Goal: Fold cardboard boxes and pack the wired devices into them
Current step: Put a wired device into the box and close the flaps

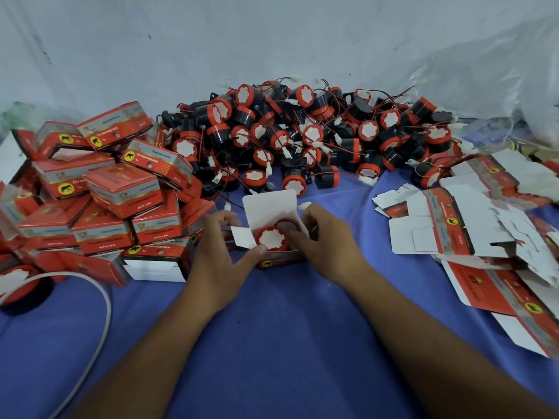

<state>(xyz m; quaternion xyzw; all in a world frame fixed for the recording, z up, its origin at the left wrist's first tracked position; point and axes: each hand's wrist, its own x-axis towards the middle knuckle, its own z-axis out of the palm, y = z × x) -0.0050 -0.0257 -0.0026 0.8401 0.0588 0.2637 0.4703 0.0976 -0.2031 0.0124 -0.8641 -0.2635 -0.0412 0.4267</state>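
An open red cardboard box (269, 204) stands in the middle of the blue table, lid flap up and white inside showing. A red-and-black wired device (271, 239) sits in its mouth with a loop of red wire behind it. My left hand (222, 255) holds the box's left side, thumb against the device. My right hand (326, 240) grips the box's right side, its fingers curled by the wire and the white connector (305, 205).
A large heap of loose wired devices (302, 137) lies behind the box. Several packed red boxes (115, 195) are stacked at the left. Flat unfolded box blanks (472, 234) lie at the right. A white cable (102, 300) curves across the near left.
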